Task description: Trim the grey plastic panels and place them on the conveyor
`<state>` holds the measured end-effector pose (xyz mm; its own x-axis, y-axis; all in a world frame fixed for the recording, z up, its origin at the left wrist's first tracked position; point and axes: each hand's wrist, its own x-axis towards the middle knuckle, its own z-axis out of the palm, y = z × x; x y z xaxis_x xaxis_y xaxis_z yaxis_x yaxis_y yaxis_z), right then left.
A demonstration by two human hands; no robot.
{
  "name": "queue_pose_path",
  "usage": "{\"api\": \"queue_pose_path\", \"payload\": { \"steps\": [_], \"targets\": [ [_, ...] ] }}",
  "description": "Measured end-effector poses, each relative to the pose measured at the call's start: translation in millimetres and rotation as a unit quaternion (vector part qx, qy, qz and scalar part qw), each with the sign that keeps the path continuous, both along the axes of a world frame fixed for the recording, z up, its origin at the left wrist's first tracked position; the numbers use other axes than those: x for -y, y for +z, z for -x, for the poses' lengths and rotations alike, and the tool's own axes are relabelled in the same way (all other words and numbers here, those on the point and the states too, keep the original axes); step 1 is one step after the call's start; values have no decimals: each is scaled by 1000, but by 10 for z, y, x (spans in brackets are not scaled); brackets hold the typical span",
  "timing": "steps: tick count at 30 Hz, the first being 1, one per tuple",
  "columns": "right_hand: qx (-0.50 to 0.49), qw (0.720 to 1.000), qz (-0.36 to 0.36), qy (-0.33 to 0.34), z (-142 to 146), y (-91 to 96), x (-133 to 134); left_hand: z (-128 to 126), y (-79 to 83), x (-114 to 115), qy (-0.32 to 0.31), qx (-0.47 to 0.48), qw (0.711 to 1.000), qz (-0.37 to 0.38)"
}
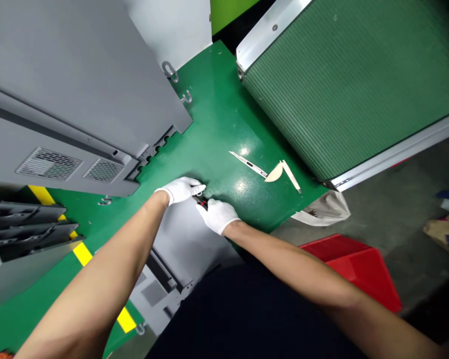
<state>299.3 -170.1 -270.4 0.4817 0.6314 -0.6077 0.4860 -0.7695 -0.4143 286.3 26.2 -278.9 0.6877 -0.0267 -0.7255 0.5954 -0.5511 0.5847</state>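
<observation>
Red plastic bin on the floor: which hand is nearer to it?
Right. The right gloved hand is nearer, left of the red plastic bin in the head view; the left gloved hand sits farther away, beyond the right one.

A small black-and-red object (201, 201) is pinched between the white-gloved left hand (179, 190) and the white-gloved right hand (217, 216), its exact kind being hidden by the fingers. Both hands are held over the edge of a green work surface (224, 109). Just beyond the right hand, a white metal strip (249, 164), a pale semicircular piece (274, 173) and a second white strip (291, 175) are laid. Left of the left hand, a grey vented panel (78, 114) is seen; well beyond the right hand, a green ribbed panel (344, 85) is placed, with a red plastic crate (353, 264) on the floor below it.
</observation>
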Motion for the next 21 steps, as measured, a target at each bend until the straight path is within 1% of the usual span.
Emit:
{"api": "queue_pose_path", "payload": {
  "steps": [3,5,7,8,10,12,14,16,19,21],
  "targets": [
    [18,1000,-5,0,24,-8,3,-142,-14,41,-51,-35,995,-79],
    [15,1000,-4,7,13,-5,11,-253,-47,71,-101,-50,986,-122],
    [11,1000,-4,10,-12,-11,27,-334,-102,93,-138,-46,981,-130],
    [8,1000,-2,9,-26,-20,36,-350,-132,99,-136,-42,983,-115],
    [-2,1000,4,4,-51,-46,54,-316,-178,94,-97,-33,992,-74],
    [-15,1000,9,2,-68,-73,66,-204,-188,66,-34,-4,999,-21],
    [-18,1000,6,1,-71,-87,71,-58,-161,21,12,54,998,32],
    [-8,1000,1,0,-62,-84,72,71,-116,-21,41,112,990,70],
    [15,1000,0,-5,-26,-61,72,148,-70,-29,50,150,984,78],
    [28,1000,-1,-6,10,-46,73,92,-72,26,55,129,989,50]
  ]
}}
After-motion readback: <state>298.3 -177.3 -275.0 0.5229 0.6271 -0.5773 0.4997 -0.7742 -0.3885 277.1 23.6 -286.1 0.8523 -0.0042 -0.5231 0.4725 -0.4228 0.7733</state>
